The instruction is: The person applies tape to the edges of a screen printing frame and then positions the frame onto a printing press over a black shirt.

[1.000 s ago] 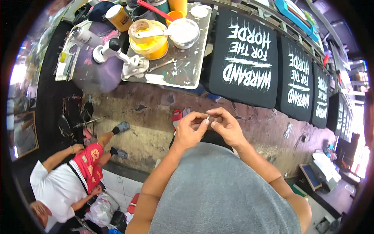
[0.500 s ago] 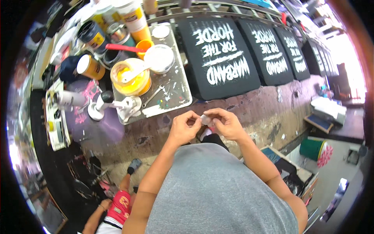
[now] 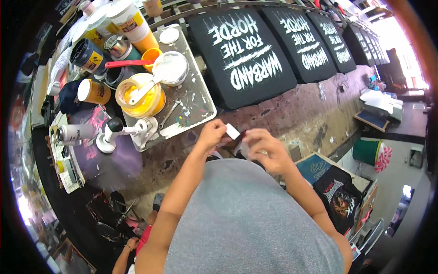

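My left hand (image 3: 211, 136) is closed, pinching a small white rectangular piece (image 3: 233, 131), perhaps card or paper, between thumb and fingertips. To its right is my right hand (image 3: 270, 151), its fingers bent and smeared by motion. A small dark red thing (image 3: 243, 134) shows at its fingertips, and a pale, see-through scrap (image 3: 245, 150) hangs below them. Whether the right fingers grip either one is too blurred to make out. Both hands are in front of my grey shirt, apart from each other.
A paint-stained tray (image 3: 207, 111) at left carries a tub of yellow ink (image 3: 157, 107), a white-ink tub (image 3: 175, 75) and a wrench (image 3: 169, 114). Black printed shirts (image 3: 246, 59) lie in a row beyond. A seated person's arm (image 3: 125, 253) shows lower left. A green bin (image 3: 366, 151) stands right.
My hands have moved apart. The white piece, earlier between both hands, now sticks out of my left fingers. The dark red thing has come into sight by my right hand.
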Available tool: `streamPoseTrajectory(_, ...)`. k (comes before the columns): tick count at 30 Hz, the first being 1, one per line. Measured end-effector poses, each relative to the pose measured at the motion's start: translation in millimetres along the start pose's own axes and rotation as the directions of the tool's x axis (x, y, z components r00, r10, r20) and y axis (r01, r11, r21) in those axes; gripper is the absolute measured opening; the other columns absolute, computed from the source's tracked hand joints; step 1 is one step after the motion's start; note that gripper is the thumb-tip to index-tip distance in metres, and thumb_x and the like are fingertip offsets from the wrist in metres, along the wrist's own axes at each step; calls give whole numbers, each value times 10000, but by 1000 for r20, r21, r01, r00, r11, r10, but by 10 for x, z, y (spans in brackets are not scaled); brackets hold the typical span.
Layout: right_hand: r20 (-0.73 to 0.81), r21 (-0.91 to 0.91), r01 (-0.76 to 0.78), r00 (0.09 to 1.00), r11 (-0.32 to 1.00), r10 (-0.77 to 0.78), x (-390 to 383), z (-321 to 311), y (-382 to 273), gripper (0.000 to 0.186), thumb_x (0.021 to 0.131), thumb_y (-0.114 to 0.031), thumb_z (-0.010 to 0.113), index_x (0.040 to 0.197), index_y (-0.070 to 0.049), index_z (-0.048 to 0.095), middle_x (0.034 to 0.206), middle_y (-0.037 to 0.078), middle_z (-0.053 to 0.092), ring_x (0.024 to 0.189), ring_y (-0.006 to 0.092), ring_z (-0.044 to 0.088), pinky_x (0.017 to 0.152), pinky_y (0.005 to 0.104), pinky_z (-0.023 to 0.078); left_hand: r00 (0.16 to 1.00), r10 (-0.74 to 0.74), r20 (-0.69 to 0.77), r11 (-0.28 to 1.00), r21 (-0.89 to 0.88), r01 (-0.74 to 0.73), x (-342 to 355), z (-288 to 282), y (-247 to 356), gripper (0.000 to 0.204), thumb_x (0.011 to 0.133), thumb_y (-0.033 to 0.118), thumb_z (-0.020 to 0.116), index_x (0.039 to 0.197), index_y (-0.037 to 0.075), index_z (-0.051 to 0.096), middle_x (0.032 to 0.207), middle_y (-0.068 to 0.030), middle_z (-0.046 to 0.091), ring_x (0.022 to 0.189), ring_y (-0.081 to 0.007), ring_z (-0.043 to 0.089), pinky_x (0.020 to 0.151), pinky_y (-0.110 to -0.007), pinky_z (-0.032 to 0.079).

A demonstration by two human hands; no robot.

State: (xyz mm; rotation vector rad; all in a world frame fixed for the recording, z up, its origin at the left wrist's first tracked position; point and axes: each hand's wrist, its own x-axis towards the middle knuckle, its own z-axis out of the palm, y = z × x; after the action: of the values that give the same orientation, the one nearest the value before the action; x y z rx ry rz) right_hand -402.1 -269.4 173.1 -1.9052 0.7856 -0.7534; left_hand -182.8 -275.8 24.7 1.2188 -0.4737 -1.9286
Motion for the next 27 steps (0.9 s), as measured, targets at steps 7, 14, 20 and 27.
streamPoseTrajectory(7,206,447,-560,823,697,529,60,370,490,124,907,-15,645,1028,-1,620,975,79,671,899,132,652,787,283,528,934,-78,-349,967,201,156,66,-869,-631,109,963,129,595,881,68,556,911,-84,678,800,-188,696,720,-322,616)
streamPoseTrajectory(14,141,398,-641,749,656,647,511,1256,1676,236,886,-17,676,1106,-2,593,922,39,648,787,93,609,680,254,497,901,-124,-417,984,67,167,-408,-1034,-1053,107,955,111,597,871,55,562,901,-83,685,802,-185,713,684,-294,603)
streamPoseTrajectory(20,142,349,-734,655,582,742,611,1443,1902,655,808,-20,757,1349,-4,388,886,82,690,732,131,638,599,283,496,875,-120,-468,980,84,180,-725,-1112,-1234,110,946,111,595,867,44,558,889,-97,688,784,-185,715,691,-300,605)
streamPoseTrajectory(27,230,478,-695,690,538,687,583,1384,1879,454,948,-130,649,1351,-66,449,958,113,734,702,127,652,618,269,493,872,-127,-473,979,81,186,-819,-1194,-1342,128,957,137,594,882,40,556,884,-98,685,790,-170,711,695,-281,603)
